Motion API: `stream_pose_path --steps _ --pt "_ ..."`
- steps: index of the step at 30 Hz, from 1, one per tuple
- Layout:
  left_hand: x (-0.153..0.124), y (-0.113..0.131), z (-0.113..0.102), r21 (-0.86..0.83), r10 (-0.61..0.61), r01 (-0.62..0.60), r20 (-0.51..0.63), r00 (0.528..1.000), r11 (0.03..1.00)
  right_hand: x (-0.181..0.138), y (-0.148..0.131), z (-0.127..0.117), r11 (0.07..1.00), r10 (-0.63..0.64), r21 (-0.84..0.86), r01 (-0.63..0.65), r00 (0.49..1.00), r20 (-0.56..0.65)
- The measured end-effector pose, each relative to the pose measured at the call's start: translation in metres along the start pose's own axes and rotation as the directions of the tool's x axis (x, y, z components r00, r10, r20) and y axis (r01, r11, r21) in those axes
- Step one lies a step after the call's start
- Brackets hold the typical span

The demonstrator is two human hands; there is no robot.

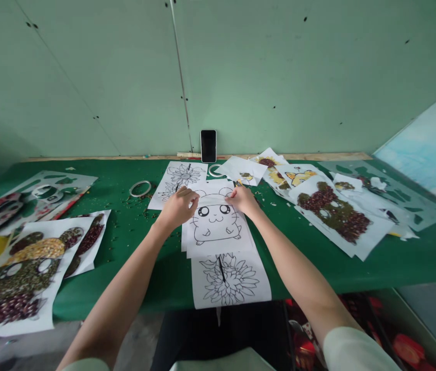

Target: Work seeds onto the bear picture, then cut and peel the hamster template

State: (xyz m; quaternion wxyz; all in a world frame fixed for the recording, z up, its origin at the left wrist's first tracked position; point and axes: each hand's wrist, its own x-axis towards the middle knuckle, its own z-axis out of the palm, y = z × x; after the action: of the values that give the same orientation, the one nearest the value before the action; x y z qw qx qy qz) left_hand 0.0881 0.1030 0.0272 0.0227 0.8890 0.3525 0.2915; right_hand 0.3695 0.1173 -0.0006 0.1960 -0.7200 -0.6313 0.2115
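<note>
A white sheet with a hamster line drawing (218,226) lies in the middle of the green table (140,257). My left hand (179,205) rests curled on the sheet's top left corner, fingers pressed together on the paper. My right hand (244,198) pinches the sheet's top right corner near the hamster's ear. Something small and yellow shows at its fingertips, too small to name. A flower drawing (229,281) lies below the hamster sheet, at the table's front edge. Another flower drawing (179,180) lies behind my left hand.
A black phone (208,146) leans upright against the green wall. Two tape rings (140,188) lie on the cloth. Pictures filled with seeds (335,211) cover the right side, more seed pictures (20,273) the left. Cut-out backing sheets (48,188) lie far left.
</note>
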Motion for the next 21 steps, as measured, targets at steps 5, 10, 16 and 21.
stream_pose_path --steps 5,10,16,21 --pt "0.0 0.001 0.0 -0.009 -0.019 0.019 0.006 1.0 1.0 -0.002 0.0 0.001 1.0 -0.006 -0.005 0.006 1.0 -0.001" --pt "0.0 0.0 -0.001 0.0 -0.035 0.035 0.024 0.999 0.999 -0.001 0.001 0.003 1.0 -0.022 -0.014 0.021 1.0 -0.009" --pt "0.0 -0.003 0.001 0.014 -0.059 0.059 0.034 0.998 0.998 0.001 0.005 0.008 0.998 -0.056 -0.011 0.055 0.998 -0.037" --pt "0.0 -0.005 0.001 0.019 -0.086 0.085 0.052 0.995 0.996 0.001 0.006 0.011 0.996 -0.083 -0.035 0.081 0.995 -0.05"
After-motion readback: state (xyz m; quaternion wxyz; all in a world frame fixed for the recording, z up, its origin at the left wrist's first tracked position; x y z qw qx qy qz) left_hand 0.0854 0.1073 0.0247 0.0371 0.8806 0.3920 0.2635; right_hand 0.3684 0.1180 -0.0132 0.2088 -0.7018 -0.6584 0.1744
